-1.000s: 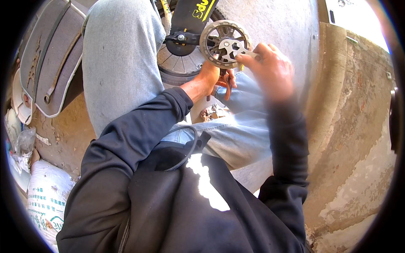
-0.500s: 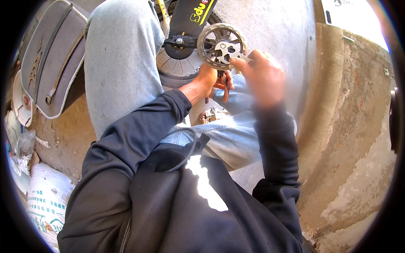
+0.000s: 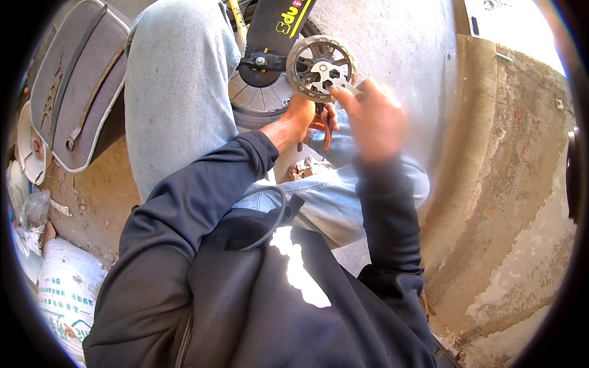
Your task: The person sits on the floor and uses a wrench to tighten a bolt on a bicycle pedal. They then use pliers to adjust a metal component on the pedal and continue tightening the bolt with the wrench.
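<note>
A small grey-rimmed wheel (image 3: 291, 65) stands out beside a bracket on a child's bicycle, like a training wheel. My right hand (image 3: 377, 119), blurred, is closed on a flat multi-hole wrench (image 3: 320, 77), whose head lies over the wheel's hub. Below and behind the wheel, my left hand (image 3: 297, 116) is closed around a tool with orange-brown handles (image 3: 327, 136), like pliers. The wheel and the hand hide its jaws. A bolt (image 3: 260, 61) shows on the black bracket to the left.
The bicycle's larger wheel (image 3: 261, 101) and black panel (image 3: 283, 30) lie ahead, between my denim-clad legs. At left, a grey padded seat (image 3: 83, 86) carries a ring wrench (image 3: 92, 101) and straps. A white printed sack (image 3: 69, 288) sits lower left. Concrete wall stands at right.
My right hand has moved slightly left and down, its forearm swinging left, and the wrench has turned a little at the hub. My left hand has stayed in place.
</note>
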A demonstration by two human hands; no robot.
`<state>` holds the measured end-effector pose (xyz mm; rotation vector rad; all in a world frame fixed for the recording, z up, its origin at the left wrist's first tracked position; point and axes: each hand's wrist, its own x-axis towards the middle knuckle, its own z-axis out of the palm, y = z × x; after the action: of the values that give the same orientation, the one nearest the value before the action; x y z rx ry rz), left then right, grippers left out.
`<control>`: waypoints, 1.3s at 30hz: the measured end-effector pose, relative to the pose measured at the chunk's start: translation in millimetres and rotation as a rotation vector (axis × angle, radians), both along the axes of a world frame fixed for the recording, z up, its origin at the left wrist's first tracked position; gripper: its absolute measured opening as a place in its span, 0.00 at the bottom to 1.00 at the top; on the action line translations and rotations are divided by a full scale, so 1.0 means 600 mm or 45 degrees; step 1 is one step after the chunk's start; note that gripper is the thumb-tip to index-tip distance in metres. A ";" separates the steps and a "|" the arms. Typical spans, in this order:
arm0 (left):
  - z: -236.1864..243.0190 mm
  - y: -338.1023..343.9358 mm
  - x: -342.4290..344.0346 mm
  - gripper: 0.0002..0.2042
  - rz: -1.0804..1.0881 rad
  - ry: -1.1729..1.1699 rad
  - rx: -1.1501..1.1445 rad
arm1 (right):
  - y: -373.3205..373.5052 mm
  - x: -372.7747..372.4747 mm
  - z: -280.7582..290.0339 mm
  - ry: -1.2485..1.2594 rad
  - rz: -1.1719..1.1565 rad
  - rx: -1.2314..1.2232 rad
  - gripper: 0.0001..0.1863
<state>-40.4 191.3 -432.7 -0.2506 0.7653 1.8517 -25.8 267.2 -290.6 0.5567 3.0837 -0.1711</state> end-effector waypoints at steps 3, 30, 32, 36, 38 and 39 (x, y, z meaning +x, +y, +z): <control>0.004 0.000 0.000 0.20 0.014 0.021 -0.045 | -0.006 0.003 -0.004 0.050 -0.032 -0.009 0.21; -0.005 -0.002 -0.008 0.24 -0.056 -0.047 0.015 | 0.042 -0.007 0.047 0.218 -0.472 -0.583 0.18; -0.010 -0.003 -0.005 0.24 -0.025 -0.070 0.043 | 0.052 0.002 0.038 0.239 -0.578 -0.729 0.17; -0.008 -0.007 -0.010 0.23 -0.039 -0.172 0.185 | 0.059 0.035 -0.003 0.489 -0.846 -1.298 0.15; -0.006 0.003 -0.010 0.29 -0.125 -0.173 0.129 | 0.055 0.075 -0.038 0.543 -0.829 -1.304 0.17; -0.006 0.002 -0.008 0.30 -0.179 -0.210 0.093 | 0.051 0.095 -0.065 0.547 -0.825 -1.291 0.18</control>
<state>-45.3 192.7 -436.3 -0.2912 0.5859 1.6994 31.2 297.9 -329.7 1.4657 2.4320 -1.8670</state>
